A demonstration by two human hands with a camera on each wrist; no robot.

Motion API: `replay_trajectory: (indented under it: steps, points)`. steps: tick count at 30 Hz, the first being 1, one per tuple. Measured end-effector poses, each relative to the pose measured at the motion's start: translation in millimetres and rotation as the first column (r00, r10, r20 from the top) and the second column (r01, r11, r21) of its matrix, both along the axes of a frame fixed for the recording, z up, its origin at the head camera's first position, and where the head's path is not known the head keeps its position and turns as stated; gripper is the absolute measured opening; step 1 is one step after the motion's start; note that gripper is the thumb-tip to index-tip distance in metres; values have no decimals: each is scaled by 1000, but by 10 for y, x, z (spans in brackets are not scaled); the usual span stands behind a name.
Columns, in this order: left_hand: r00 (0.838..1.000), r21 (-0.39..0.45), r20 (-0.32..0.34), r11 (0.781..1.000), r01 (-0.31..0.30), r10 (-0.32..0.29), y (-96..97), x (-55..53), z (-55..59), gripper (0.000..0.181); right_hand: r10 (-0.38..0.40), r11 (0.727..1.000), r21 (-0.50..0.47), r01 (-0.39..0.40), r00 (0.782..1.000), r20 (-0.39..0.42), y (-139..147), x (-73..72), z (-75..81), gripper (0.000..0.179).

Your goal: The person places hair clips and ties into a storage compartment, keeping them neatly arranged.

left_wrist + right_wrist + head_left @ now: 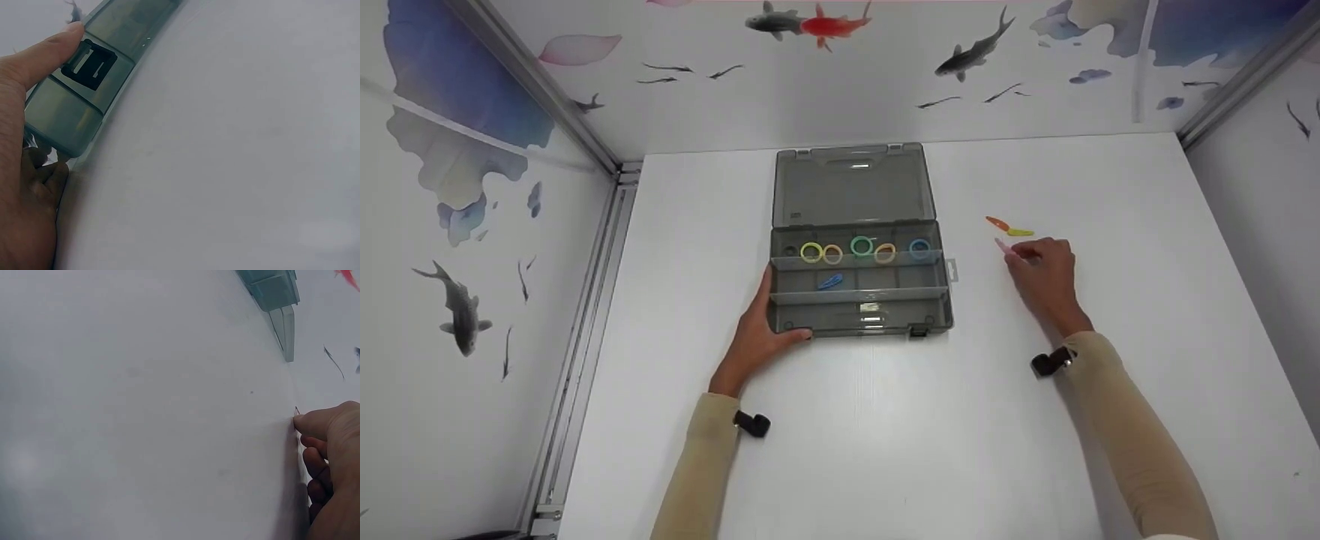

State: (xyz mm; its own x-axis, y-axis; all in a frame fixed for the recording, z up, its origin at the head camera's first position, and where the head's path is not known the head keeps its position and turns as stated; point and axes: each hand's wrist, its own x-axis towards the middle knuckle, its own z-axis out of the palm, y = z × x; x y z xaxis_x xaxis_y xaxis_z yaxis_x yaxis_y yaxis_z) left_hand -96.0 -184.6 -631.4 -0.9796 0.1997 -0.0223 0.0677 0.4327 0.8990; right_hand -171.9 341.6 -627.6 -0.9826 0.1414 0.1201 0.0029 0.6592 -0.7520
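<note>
A grey see-through compartment box [859, 277] lies on the table with its lid [853, 187] folded back. My left hand [754, 334] grips its front left corner, thumb at the front edge and fingers along the left side. In the left wrist view the thumb is beside a dark latch [89, 64]. Small ring-shaped hair ties, among them a green one [862, 246], are in the back row. A blue hair clip [830, 282] lies in the middle row. Right of the box, my right hand [1046, 277] pinches a pink hair clip [1003, 246] near the tabletop.
Just beyond the right hand lie an orange hair clip [997, 223] and a yellow hair clip [1020, 232], end to end. A white table [870, 435] carries everything. Walls printed with fish close off the back and sides.
</note>
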Motion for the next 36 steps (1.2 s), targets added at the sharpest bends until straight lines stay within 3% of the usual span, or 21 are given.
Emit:
replay_trajectory:
  steps: [7,14,21,29,36]
  points:
    - [999,1,42,1000,-23,23,12,-4,5,136,-3,1000,-31,3,1000,-19,13,-13,21,27]
    - [999,-1,37,1000,-19,19,10,-10,2,136,-9,999,-32,10,1000,7,10,-28,80,30]
    - [999,6,35,1000,-15,15,7,2,9,135,57,998,-8,-59,993,-101,-42,-75,122,19]
    - [999,5,40,1000,-21,21,13,4,11,135,96,994,-41,-103,985,-146,-200,-87,227,16]
    - [1000,-8,11,1000,-11,11,10,-5,1,135,140,989,-14,-145,972,-190,-343,-112,324,14]
